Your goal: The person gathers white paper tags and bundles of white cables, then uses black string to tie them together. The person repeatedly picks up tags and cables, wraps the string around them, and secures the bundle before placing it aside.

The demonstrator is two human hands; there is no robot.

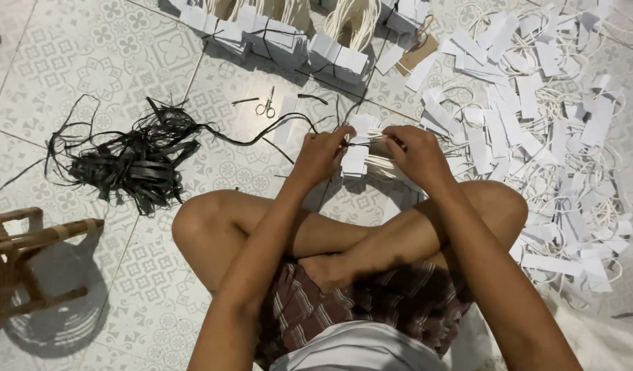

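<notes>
I sit cross-legged on a patterned tile floor. My left hand (321, 155) and my right hand (414, 152) both grip a stack of white paper strips with cord loops (357, 148) held just above the floor in front of my knees. A thin black strap (261, 137) runs from the stack leftward toward a tangled heap of black straps (134, 161). The fingers of both hands pinch at the top of the stack where the strap crosses it.
A big loose pile of white strips with cords (543, 117) covers the floor on the right. Tied bundles of strips (289, 34) lie at the top. Small scissors (266, 106) rest on the tiles ahead. A wooden stool (21, 254) stands at left.
</notes>
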